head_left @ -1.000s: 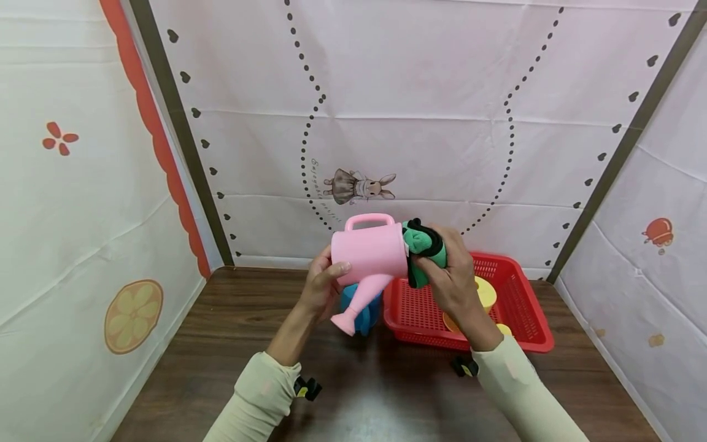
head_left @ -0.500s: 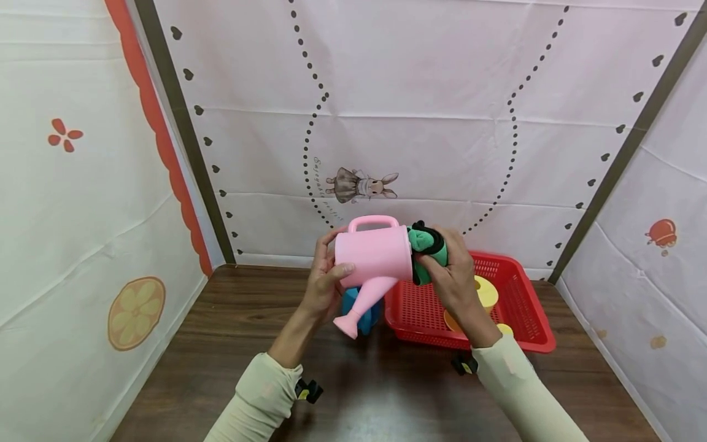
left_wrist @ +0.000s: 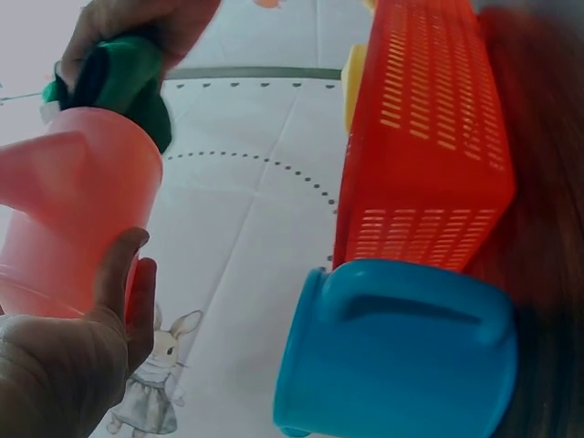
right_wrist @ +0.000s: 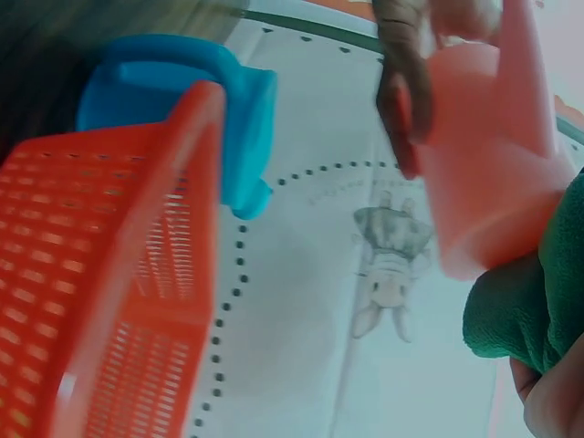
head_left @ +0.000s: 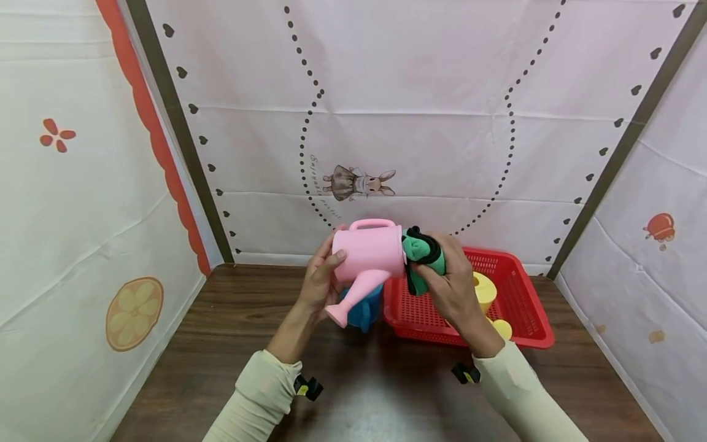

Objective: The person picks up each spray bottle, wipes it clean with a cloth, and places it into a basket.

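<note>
My left hand (head_left: 320, 279) grips the base end of a pink watering can (head_left: 369, 250), thumb on its side. The can lies sideways above the table, its handle at the top and its spout slanting down towards me. In my right hand (head_left: 455, 282) is a bunched green cloth (head_left: 418, 248) with black edging, held against the can's open mouth. In the left wrist view the cloth (left_wrist: 128, 82) covers part of the rim. The right wrist view shows the cloth (right_wrist: 511, 315) touching the mouth end, whose inside is hidden.
Behind the can stands a blue plastic container with a handle (head_left: 364, 310). To its right is a red perforated basket (head_left: 521, 294), with yellow items (head_left: 485, 290) inside, partly behind my right arm. Printed cloth walls (head_left: 420, 153) enclose the dark wooden table (head_left: 237, 319).
The watering can has turned slightly, its spout tip now higher and farther left. The cloth stays at the mouth and has shifted a little with my right hand.
</note>
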Tool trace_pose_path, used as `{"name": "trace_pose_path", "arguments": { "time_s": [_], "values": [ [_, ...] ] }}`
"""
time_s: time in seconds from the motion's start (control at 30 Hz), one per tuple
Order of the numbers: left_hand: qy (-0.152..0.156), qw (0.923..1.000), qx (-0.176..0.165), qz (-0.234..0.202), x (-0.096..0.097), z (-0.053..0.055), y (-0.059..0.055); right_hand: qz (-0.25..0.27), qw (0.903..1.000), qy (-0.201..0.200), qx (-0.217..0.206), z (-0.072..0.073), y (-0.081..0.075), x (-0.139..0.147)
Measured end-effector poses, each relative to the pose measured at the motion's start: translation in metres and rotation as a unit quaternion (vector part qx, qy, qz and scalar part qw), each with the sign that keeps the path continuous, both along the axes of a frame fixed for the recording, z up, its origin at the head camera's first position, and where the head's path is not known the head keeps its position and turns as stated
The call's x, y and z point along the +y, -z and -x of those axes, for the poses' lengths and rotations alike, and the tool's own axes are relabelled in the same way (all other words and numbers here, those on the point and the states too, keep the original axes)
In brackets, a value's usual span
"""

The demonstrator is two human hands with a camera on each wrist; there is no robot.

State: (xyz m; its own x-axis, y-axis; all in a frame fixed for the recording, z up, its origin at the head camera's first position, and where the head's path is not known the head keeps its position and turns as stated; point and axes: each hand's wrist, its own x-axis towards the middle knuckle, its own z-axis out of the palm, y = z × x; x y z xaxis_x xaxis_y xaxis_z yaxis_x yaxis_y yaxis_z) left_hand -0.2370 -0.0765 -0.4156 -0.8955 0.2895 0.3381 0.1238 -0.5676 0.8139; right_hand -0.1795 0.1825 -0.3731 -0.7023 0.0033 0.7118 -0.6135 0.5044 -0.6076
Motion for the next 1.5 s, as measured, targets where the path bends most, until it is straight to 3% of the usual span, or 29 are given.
{"name": "trace_pose_path", "arguments": {
  "time_s": [0.17, 0.33, 0.5, 0.67, 0.97, 1.1, 1.33, 1.5],
  "values": [
    [0.024, 0.9996, -0.002, 0.011, 0.001, -0.001, 0.005, 0.008, 0.9997, 0.002, 0.022, 0.005, -0.012, 0.000],
    [0.073, 0.9973, 0.005, 0.009, 0.000, -0.004, 0.007, 0.028, 0.9994, 0.004, 0.018, 0.013, -0.017, 0.003],
    [0.105, 0.9937, 0.039, -0.003, -0.001, -0.006, 0.006, 0.046, 0.9988, 0.009, 0.014, 0.019, -0.020, 0.006],
    [0.090, 0.9946, 0.051, -0.011, 0.000, -0.008, 0.005, 0.054, 0.9985, 0.013, 0.000, 0.022, -0.017, 0.008],
    [0.053, 0.9973, 0.051, 0.007, 0.001, -0.007, 0.010, 0.078, 0.9940, 0.022, -0.074, 0.021, -0.003, 0.007],
    [0.053, 0.9976, 0.042, -0.014, 0.002, -0.007, 0.008, 0.090, 0.9919, 0.011, -0.090, 0.021, 0.006, 0.004],
    [0.009, 0.9986, 0.049, -0.015, -0.001, 0.001, -0.005, 0.083, 0.9917, -0.006, -0.099, 0.014, 0.016, -0.001],
    [-0.014, 0.9991, 0.039, -0.010, -0.003, 0.007, -0.008, 0.065, 0.9945, -0.014, -0.080, 0.004, 0.015, -0.002]
  ]
}}
